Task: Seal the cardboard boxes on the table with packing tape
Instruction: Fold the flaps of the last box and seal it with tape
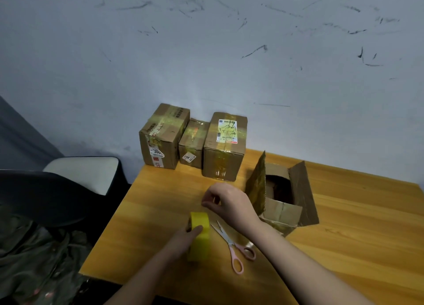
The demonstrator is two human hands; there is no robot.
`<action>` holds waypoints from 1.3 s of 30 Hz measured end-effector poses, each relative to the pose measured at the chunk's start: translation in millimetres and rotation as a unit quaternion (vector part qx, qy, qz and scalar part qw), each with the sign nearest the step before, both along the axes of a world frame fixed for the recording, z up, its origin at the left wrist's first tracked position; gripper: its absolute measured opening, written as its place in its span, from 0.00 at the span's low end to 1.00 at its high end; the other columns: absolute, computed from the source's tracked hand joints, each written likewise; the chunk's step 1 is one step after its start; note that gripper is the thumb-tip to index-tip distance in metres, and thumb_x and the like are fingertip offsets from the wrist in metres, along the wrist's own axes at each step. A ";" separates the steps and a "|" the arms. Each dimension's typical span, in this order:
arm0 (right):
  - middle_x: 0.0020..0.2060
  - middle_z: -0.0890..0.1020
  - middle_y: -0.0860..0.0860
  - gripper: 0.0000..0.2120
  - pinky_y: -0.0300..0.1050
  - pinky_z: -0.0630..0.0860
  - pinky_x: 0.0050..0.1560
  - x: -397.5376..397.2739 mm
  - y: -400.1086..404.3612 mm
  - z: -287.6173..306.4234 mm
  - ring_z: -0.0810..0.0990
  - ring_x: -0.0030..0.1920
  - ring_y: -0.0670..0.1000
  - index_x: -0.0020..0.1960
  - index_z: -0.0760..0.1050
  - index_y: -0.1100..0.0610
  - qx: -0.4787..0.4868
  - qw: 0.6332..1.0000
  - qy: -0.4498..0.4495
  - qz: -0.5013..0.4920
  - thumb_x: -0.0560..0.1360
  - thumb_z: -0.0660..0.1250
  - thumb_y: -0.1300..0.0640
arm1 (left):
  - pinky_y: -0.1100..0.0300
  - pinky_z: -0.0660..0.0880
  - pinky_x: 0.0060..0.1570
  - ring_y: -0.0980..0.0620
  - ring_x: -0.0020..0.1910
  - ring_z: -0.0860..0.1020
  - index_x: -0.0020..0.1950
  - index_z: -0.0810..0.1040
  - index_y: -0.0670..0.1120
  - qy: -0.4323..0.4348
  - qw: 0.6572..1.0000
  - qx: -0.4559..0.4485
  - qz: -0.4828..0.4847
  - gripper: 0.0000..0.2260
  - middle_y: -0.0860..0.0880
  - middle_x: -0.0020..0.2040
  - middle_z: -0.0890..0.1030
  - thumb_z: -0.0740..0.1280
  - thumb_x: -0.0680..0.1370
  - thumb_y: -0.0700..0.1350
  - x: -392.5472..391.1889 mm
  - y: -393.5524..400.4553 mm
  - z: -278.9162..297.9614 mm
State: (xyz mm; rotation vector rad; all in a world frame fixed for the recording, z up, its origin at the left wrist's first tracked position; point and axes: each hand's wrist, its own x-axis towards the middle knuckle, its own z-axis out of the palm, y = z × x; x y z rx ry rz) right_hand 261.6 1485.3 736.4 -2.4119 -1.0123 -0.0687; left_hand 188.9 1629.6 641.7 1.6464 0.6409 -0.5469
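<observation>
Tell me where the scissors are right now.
In the head view, the pink-handled scissors lie flat on the table, just right of the yellow tape roll and in front of the open box.

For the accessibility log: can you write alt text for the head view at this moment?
The left hand grips a yellow tape roll over a wooden table while the right hand pinches above it. Pink-handled scissors lie beside an open cardboard box; three taped boxes stand by the wall.
</observation>
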 end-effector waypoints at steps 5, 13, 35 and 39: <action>0.40 0.79 0.44 0.02 0.35 0.73 0.38 2.7 4.6 -3.1 0.71 0.40 0.40 0.44 0.79 0.51 0.001 1.000 -0.012 0.022 0.74 0.71 0.54 | 0.59 0.72 0.56 0.50 0.60 0.76 0.69 0.70 0.45 -0.142 0.955 0.252 -0.062 0.26 0.47 0.62 0.77 0.72 0.74 0.49 11.1 19.7 27.1; 0.40 0.79 0.47 0.04 0.44 0.76 0.37 9.2 4.0 -1.9 0.76 0.43 0.48 0.45 0.78 0.52 -0.016 0.998 -0.039 0.049 0.73 0.71 0.54 | 0.68 0.72 0.40 0.59 0.44 0.79 0.54 0.81 0.52 -0.320 0.887 0.260 -0.210 0.08 0.55 0.45 0.82 0.71 0.75 0.45 27.1 29.3 73.9; 0.56 0.81 0.56 0.13 0.48 0.76 0.52 -33.8 -47.7 -85.9 0.80 0.56 0.57 0.59 0.76 0.58 -0.380 0.892 0.188 -0.157 0.81 0.55 0.59 | 0.65 0.77 0.43 0.64 0.41 0.79 0.49 0.82 0.53 -0.338 0.853 0.286 -0.275 0.05 0.60 0.42 0.81 0.66 0.78 0.50 30.8 26.6 75.1; 0.63 0.76 0.55 0.16 0.44 0.75 0.52 -45.8 -61.4 -111.9 0.78 0.59 0.55 0.69 0.66 0.59 -0.425 0.865 0.196 -0.182 0.82 0.55 0.57 | 0.63 0.77 0.42 0.63 0.41 0.78 0.49 0.82 0.52 -0.337 0.856 0.282 -0.272 0.06 0.60 0.42 0.81 0.67 0.78 0.50 28.9 27.8 76.3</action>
